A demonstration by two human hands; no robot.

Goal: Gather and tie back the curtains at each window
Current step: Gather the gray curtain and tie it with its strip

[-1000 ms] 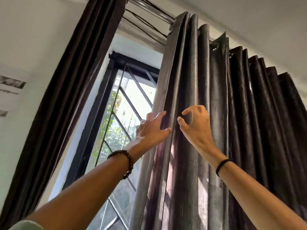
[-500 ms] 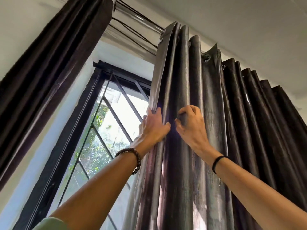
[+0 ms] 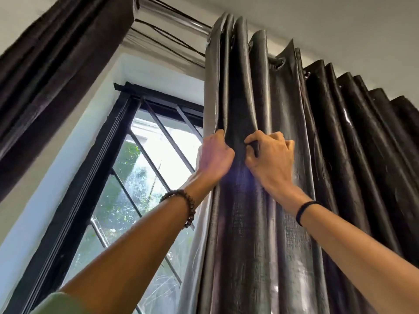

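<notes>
Hanging bunched at left, dark curtain [image 3: 56, 75]; barred window [image 3: 136, 177] next. Gripping the shiny eyelet curtain [image 3: 283, 223] by its leading edge with left hand [image 3: 214, 156]; clutching a fold just beside with right hand [image 3: 269, 164].

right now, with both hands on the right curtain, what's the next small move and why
Probably slide the gripped folds rightward along the rod: the left hand and right hand each clutch leading folds of the right curtain, whose edge overlaps the window.
</notes>
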